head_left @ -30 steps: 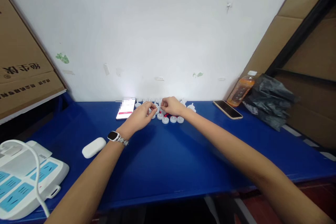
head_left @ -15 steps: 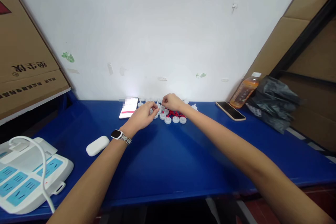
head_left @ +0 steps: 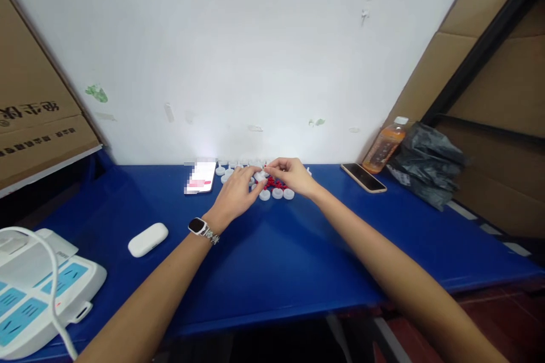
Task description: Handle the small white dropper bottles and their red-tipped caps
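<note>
Both arms are stretching forward over the desk [head_left: 272,261], the left hand [head_left: 237,193] and right hand [head_left: 293,176] pinching small white caps [head_left: 276,193] between their fingertips.

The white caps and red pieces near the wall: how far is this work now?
Three white caps sit in a row at the front, apparently finished. The left hand and right hand meet over one small white piece. Loose red pieces and more caps behind remain.
</note>
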Motion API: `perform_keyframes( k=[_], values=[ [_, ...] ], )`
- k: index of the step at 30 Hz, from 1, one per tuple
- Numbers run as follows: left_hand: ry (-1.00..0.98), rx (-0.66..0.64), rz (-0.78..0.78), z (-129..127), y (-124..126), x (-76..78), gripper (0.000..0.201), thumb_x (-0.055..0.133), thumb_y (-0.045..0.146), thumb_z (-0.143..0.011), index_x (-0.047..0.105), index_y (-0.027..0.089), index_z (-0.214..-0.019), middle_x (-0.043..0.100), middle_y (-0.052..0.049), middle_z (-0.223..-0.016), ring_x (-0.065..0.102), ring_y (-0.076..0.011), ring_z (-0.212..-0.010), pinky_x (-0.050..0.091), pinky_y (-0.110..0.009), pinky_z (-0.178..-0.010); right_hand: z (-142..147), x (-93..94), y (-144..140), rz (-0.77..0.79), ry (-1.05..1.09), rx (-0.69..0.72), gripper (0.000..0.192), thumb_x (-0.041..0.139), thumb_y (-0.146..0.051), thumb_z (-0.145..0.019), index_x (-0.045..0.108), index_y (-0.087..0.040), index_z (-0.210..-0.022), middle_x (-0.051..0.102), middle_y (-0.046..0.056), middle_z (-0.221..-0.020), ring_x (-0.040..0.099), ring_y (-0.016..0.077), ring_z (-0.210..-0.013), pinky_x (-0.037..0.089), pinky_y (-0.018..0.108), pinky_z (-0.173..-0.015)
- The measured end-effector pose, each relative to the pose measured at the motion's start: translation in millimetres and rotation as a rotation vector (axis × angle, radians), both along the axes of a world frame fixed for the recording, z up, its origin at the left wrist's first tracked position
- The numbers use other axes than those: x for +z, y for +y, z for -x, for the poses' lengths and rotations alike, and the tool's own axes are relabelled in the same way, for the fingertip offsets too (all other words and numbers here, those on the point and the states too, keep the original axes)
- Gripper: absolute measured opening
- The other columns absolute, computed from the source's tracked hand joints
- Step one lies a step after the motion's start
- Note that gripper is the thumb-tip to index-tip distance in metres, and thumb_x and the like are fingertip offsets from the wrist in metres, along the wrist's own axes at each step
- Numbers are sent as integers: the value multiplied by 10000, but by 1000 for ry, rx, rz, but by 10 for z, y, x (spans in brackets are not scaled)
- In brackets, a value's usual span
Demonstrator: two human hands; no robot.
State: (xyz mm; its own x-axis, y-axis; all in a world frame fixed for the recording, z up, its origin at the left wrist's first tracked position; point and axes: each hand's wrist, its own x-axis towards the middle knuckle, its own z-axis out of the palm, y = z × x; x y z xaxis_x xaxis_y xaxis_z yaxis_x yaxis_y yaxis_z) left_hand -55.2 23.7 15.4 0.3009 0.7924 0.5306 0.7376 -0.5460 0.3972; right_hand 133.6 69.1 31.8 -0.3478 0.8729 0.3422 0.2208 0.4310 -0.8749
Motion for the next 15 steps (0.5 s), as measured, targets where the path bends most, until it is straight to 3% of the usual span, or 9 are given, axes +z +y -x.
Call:
perform_keyframes(
  k=[4,7,15],
  values=[
    [-32,-62,35,-2,12,-25,377,418,448,-989,537,214,-1259,623,-78,-1111,572,-238,-1013,471,-402,-891,-177,1,22,-65,-58,-91,358,592,-481,-852,693,-139,-823,654,16,-664,553,126,-613,428,255,-625],
    [-42,-84,74,15,27,-53,365,384,441,-999,512,209,-1251,604,-81,-1097,576,-224,-980,470,-390,-884,-314,-34,110,-143,-272,-171,278,599,-392,-851,715,-140,-828,691,29,-713,556,126,-624,413,249,-620],
    [-24,-104,100,2,2,-36,298,377,434,-995,500,207,-1145,582,-73,-1043,560,-219,-957,468,-372,-835,-286,28,354,-123,-803,-107,117,696,-278,-758,771,-192,-788,741,21,-765,632,150,-732,419,239,-703]
  ],
)
